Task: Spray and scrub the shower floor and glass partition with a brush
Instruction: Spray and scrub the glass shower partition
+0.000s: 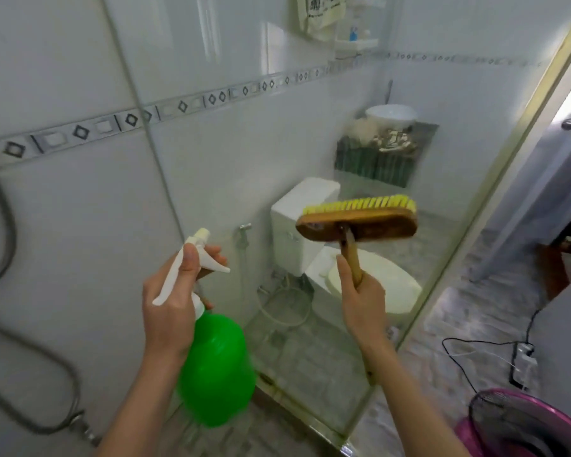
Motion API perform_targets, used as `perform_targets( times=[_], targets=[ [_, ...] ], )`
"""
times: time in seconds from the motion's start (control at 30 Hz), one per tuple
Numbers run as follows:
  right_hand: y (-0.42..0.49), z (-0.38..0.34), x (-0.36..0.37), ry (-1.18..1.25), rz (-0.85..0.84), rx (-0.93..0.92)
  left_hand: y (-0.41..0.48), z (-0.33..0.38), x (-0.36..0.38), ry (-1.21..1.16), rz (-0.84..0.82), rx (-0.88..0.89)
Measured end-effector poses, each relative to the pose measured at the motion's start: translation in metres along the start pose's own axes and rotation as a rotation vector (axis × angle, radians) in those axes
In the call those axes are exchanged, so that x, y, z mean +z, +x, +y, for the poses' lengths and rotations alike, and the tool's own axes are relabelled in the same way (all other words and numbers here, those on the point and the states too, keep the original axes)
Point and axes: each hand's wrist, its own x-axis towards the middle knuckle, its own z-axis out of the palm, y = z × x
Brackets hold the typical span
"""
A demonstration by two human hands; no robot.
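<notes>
Counting, big to small.

1x glass partition (442,143): clear flat pane, pale metal frame, running from top centre down to bottom centre, hazy with streaks.
White glossy wall tiles, 1 patterned border strip (80,131) of black diamonds crossing upper left to upper right.
Shower floor (261,420): grey, speckled, matte, at bottom centre on the near side of the pane.
1x toilet (297,225): white ceramic, boxy tank, oval lid, seen through the glass at centre.
1x shower hose (0,225): grey ribbed metal, looping down the left edge.
1x pink plastic basin (465,433), round, lower right corner, with dark wire mesh on top.
1x spray bottle (215,367): green translucent plastic, bulbous body, white trigger head, lower centre-left.
1x brush (356,222): oblong wooden block, yellow bristles facing up and away, round wooden shaft, centre-right, raised in front of the pane. Contact with glass: cannot tell.
2x hands, bare.
Left hand (168,308): curled round the trigger head, thumb up along its back, fingers wrapped over the front by the lever.
Right hand (363,301): wrapped round the shaft just below the block, one digit straight up along the wood.
1x black cable (459,341) and small white adapter on the floor, right.
</notes>
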Motion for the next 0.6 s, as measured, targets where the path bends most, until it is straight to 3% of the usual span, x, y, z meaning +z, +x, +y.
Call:
perform_targets(
  times=[0.13,0.4,0.6],
  targets=[
    [-0.028,0.06,0.038,-0.124,-0.143,0.12,-0.013,-0.004,-0.034,0.054,0.08,-0.007],
    [-0.01,-0.015,0.125,0.078,-0.327,0.104,-0.082,0.021,-0.11,0.147,0.325,-0.033],
    [-0.114,-0.018,0.146,0.163,-0.759,0.154,-0.174,0.03,-0.155,0.223,0.538,-0.099]
  ],
)
